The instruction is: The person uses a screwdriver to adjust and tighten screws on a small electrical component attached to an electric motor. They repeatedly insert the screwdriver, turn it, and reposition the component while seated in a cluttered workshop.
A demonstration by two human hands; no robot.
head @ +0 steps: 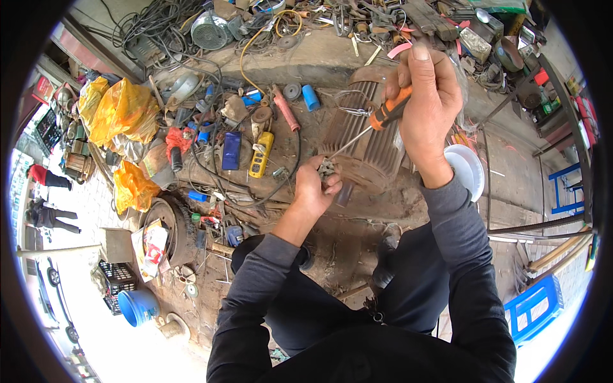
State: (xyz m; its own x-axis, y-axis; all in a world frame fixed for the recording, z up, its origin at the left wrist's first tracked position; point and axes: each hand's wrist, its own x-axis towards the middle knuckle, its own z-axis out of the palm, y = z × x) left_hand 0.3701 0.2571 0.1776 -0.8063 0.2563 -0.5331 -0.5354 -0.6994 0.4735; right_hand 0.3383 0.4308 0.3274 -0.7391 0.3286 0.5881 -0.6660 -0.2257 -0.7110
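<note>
My right hand (pixel 426 100) grips the orange and black handle of a screwdriver (pixel 390 110). Its metal shaft slants down towards my left hand (pixel 316 184), where the tip meets or nearly meets a small greyish metal part (pixel 326 168) held in the curled fingers. What exactly the part is cannot be told. Beneath and behind both hands lies a ribbed, rusty electric motor housing (pixel 357 139), with a short shaft (pixel 344 194) at its near end. A loop of thin wire (pixel 357 111) rests on the housing.
Left of the motor lie a yellow power strip (pixel 261 155), a phone (pixel 232 151), a blue cylinder (pixel 311 98) and black cable. A white basin (pixel 467 170) stands at the right. Orange plastic bags (pixel 125 112), a wheel (pixel 175 230) and a blue bucket (pixel 138 307) are at the left. Two people stand far left.
</note>
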